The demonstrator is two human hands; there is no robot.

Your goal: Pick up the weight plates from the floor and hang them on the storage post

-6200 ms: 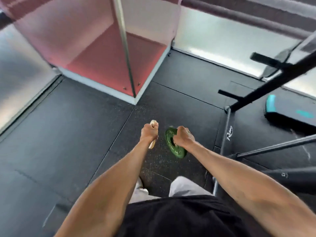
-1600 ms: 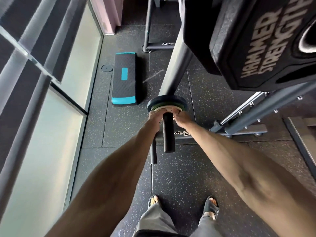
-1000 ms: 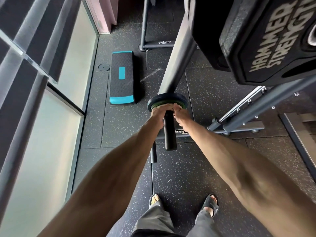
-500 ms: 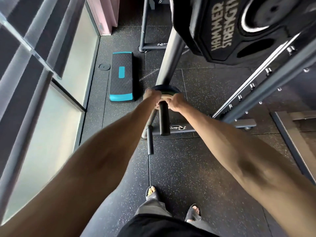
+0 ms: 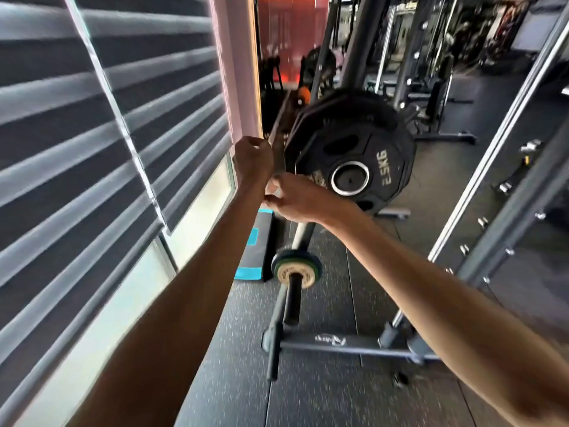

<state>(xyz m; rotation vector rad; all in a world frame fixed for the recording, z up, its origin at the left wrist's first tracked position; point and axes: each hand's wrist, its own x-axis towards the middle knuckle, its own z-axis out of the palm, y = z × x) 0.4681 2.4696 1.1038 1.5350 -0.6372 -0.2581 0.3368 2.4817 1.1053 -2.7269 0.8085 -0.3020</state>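
A small cream weight plate (image 5: 303, 271) hangs on the lower black storage post (image 5: 291, 303) of the rack, with a green plate (image 5: 311, 261) and a dark one stacked right behind it. Both my hands are raised well above that post and touch no plate. My left hand (image 5: 252, 160) is curled into a loose fist with nothing in it. My right hand (image 5: 294, 200) hovers just below it, fingers loosely bent against the left wrist and holding nothing.
A large black plate (image 5: 351, 149) marked 2.5KG hangs on the upper post, just right of my hands. A black and teal step platform (image 5: 257, 241) lies on the rubber floor by the window blinds (image 5: 92, 124). The rack's base bar (image 5: 348, 345) and slanted uprights (image 5: 508, 186) stand to the right.
Both hands have let go of the plates on the lower post and risen to the height of the big plate. The view has tilted up from the floor.
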